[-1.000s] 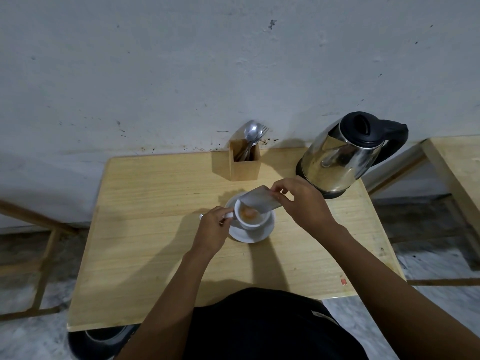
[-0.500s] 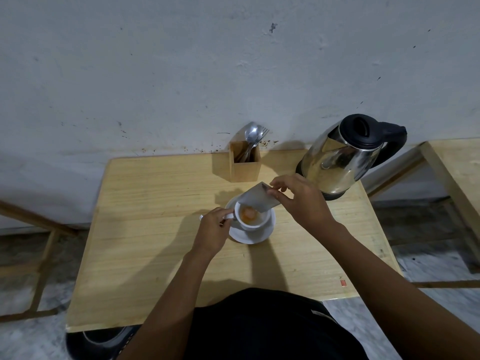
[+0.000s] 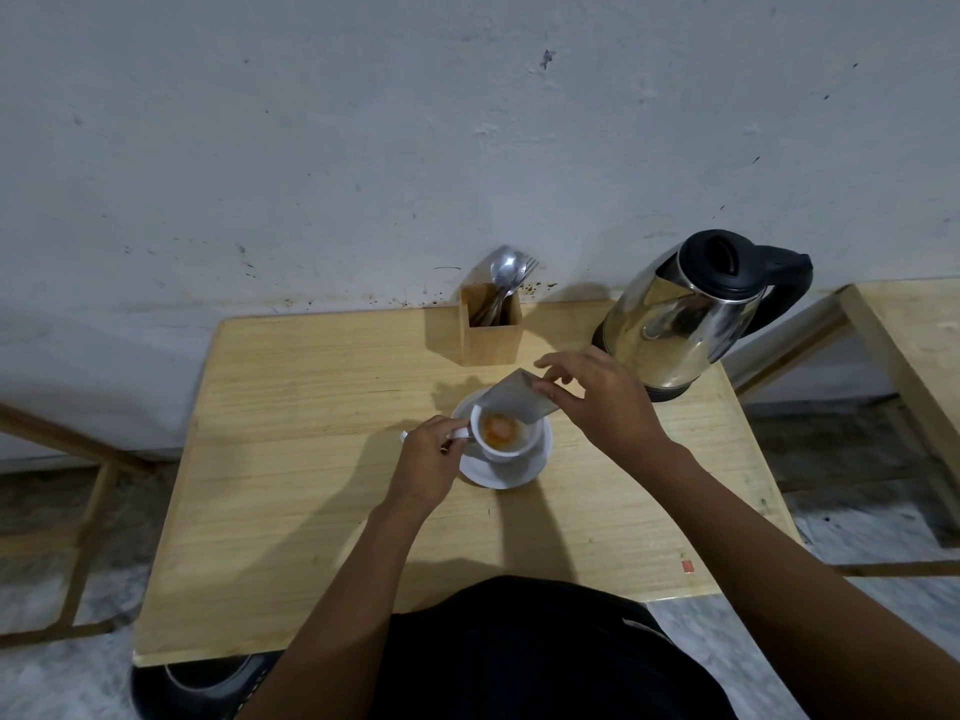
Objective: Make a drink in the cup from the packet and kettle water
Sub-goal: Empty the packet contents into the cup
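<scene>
My right hand (image 3: 605, 402) pinches the packet (image 3: 519, 400) at its upper end, thumb and fingers clamped on it, the mouth tipped down over the far rim of the cup (image 3: 503, 432); my left hand (image 3: 428, 462) has its fingers closed on the cup's handle, holding the cup steady on its saucer (image 3: 511, 472). Compared with 1 second ago the packet sits a little steeper and higher over the cup, and the orange-brown heap of powder at the bottom looks about the same size; I judge the packet nearly spent, though I cannot see inside it. That puts step 1 close to done; the water is not yet in, since the powder looks dry and heaped. The kettle (image 3: 685, 317) stands lid shut just beyond my right hand, at the far right of the table (image 3: 311, 485), untouched; spoons lean in the wooden holder (image 3: 491, 332) by the wall for stirring. Next I expect to set the packet aside and reach for the kettle's handle; the risk is knocking the cup while my right hand crosses it.
</scene>
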Tool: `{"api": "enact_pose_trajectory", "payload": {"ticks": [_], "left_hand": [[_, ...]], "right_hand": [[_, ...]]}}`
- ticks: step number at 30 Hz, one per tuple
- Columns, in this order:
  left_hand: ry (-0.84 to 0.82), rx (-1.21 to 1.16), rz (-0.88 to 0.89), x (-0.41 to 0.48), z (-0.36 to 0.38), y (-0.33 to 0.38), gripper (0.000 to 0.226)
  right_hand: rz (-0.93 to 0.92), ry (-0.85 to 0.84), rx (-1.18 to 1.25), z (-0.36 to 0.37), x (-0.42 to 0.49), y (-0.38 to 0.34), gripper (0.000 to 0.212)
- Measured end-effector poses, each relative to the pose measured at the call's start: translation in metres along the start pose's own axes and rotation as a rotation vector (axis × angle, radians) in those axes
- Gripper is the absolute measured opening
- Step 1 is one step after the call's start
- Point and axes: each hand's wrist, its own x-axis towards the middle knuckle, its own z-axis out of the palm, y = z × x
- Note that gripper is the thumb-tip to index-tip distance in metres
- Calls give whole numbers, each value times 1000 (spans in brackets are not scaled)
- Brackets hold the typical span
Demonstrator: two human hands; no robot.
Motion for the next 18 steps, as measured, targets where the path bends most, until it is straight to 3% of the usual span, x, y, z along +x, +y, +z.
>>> {"api": "enact_pose_trajectory", "payload": {"ticks": [14, 18], "left_hand": [[-8, -34, -4, -1, -1, 3, 27], [-28, -74, -25, -1, -2, 3, 24]], "right_hand": [[-66, -13, -30, -2, 0, 0, 8], [-62, -126, 14, -2, 0, 0, 8]]}}
